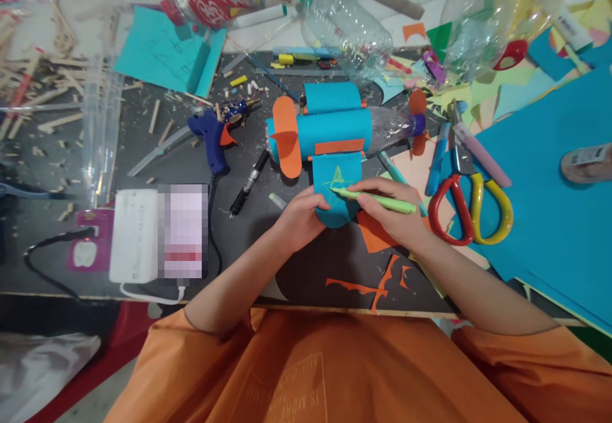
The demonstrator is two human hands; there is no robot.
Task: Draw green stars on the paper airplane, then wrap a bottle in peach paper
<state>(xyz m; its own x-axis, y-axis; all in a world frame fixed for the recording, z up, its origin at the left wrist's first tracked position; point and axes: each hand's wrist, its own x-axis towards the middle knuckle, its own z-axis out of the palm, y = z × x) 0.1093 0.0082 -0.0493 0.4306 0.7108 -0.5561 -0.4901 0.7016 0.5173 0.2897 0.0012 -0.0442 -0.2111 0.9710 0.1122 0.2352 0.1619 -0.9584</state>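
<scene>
A model airplane [335,128] made from a plastic bottle wrapped in blue paper lies on the dark table, with orange paper tail pieces and an orange propeller by its purple cap. My left hand [302,220] grips the edge of the near blue wing [339,215], thumb on top. In my right hand [389,209] is a light green marker [387,201], its tip touching the wing. A star outline in yellow-green, partly coloured in, shows there. A marker cap [277,201] lies left of the wing, and a black pen [249,184] rests farther left.
Scissors [466,193] with red and yellow handles lie right, beside blue card [549,219]. Orange scraps [356,286] sit near the front edge. A blue glue gun [215,139], phone [183,231] and white power bank [135,235] are left. Plastic bottles [349,24] line the back.
</scene>
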